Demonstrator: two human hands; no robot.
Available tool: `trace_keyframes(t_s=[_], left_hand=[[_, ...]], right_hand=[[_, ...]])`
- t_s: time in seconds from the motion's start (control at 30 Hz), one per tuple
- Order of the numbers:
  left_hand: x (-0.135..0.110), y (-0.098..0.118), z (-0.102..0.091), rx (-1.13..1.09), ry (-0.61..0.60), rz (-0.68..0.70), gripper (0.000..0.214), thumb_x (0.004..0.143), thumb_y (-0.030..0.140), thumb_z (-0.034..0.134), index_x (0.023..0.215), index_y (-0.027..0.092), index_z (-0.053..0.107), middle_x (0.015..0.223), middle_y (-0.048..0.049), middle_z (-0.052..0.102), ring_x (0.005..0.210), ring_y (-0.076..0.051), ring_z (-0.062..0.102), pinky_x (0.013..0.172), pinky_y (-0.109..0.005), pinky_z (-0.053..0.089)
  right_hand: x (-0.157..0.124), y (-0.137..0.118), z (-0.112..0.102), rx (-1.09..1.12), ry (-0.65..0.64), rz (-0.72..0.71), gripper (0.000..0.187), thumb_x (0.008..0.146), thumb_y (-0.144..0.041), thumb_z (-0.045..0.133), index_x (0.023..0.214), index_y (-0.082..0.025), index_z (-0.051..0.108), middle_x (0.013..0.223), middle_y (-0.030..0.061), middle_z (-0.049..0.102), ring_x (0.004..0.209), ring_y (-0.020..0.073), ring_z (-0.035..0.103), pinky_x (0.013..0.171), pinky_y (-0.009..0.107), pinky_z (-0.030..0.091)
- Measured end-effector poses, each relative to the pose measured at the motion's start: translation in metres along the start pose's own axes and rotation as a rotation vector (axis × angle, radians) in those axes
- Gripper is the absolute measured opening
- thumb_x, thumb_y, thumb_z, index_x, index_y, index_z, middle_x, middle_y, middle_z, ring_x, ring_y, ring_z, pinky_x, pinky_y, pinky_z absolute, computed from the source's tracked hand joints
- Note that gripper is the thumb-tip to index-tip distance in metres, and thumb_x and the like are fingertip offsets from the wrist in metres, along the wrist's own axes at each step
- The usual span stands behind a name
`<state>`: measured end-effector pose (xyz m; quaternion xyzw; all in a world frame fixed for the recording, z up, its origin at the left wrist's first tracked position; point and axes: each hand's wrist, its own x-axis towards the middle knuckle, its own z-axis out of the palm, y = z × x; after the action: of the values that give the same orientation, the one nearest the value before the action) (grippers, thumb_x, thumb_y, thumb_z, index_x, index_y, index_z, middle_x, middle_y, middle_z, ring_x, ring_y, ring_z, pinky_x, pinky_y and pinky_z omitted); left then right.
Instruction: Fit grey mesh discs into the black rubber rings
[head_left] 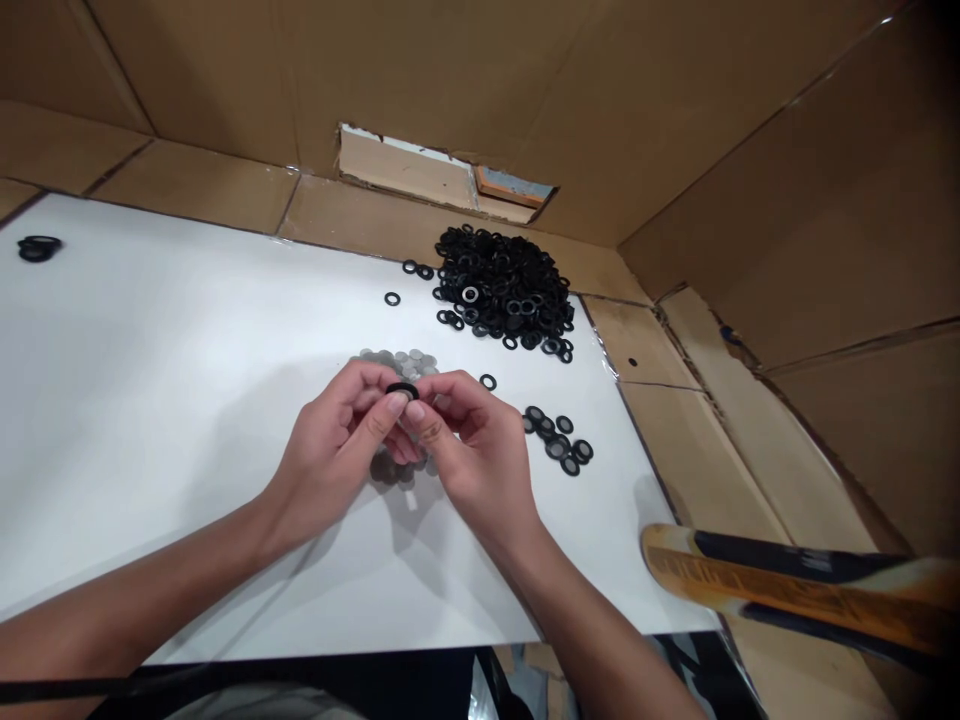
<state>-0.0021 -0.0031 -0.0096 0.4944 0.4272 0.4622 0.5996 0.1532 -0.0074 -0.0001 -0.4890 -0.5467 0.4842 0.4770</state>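
My left hand point(341, 445) and my right hand point(472, 450) meet over the middle of a white board point(165, 400). Together their fingertips pinch one small black rubber ring point(403, 389), held flat between the thumbs and forefingers. Under and just behind the hands lies a small pile of grey metal discs point(405, 362). A big heap of black rings point(504, 287) sits at the far right of the board. A small cluster of rings with grey centres point(559, 438) lies right of my right hand.
Cardboard walls point(787, 200) enclose the board at the back and right. A few loose rings point(392, 298) lie near the heap. Two or three black rings point(37, 247) rest at the far left edge. A yellow and black flat object point(787, 590) lies at the lower right.
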Motion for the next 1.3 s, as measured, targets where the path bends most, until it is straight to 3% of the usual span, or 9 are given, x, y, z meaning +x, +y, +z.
trace_keyframes(t_s=[0.2,0.33,0.67,0.93,1.3], left_hand=[[0.001,0.002,-0.001,0.008,-0.071,-0.033,0.017,0.103,0.039,0.064,0.099,0.022,0.060,0.074,0.0042,0.071,0.065,-0.014,0.070,0.066,-0.026,0.061],[0.002,0.005,-0.004,0.076,-0.065,-0.091,0.017,0.101,0.038,0.067,0.097,0.021,0.066,0.074,0.0028,0.073,0.069,-0.014,0.071,0.069,-0.026,0.061],[0.006,0.007,-0.011,0.173,-0.053,-0.065,0.016,0.095,0.035,0.075,0.090,0.021,0.069,0.074,0.0023,0.075,0.069,-0.014,0.074,0.068,-0.024,0.062],[-0.001,0.008,-0.005,-0.026,-0.060,-0.049,0.012,0.100,0.028,0.071,0.089,0.023,0.071,0.071,0.0064,0.075,0.067,-0.009,0.071,0.069,-0.018,0.061],[-0.003,0.008,-0.005,-0.158,-0.118,-0.017,0.013,0.102,0.021,0.067,0.091,0.022,0.072,0.071,0.0067,0.075,0.067,-0.008,0.071,0.070,-0.015,0.060]], right_hand=[[0.000,0.000,-0.001,-0.124,0.012,-0.049,0.014,0.099,-0.034,0.065,0.092,-0.022,0.061,0.083,0.0007,0.062,0.065,0.0143,0.060,0.063,0.031,0.051],[-0.001,-0.001,-0.004,-0.101,0.005,-0.017,0.015,0.099,-0.035,0.065,0.091,-0.022,0.061,0.078,-0.0004,0.061,0.065,0.0152,0.060,0.061,0.030,0.050],[0.002,0.000,-0.013,-0.213,-0.035,0.036,0.023,0.097,-0.041,0.066,0.086,-0.022,0.061,0.071,0.0003,0.058,0.065,0.0163,0.055,0.052,0.028,0.038],[-0.007,-0.008,-0.003,-0.013,-0.037,-0.031,0.022,0.101,-0.036,0.064,0.085,-0.023,0.055,0.070,-0.0018,0.057,0.058,0.0145,0.056,0.056,0.031,0.046],[-0.012,-0.005,0.005,0.100,-0.052,-0.107,0.019,0.106,-0.030,0.056,0.089,-0.023,0.051,0.075,-0.0018,0.051,0.062,0.0138,0.053,0.058,0.030,0.045]])
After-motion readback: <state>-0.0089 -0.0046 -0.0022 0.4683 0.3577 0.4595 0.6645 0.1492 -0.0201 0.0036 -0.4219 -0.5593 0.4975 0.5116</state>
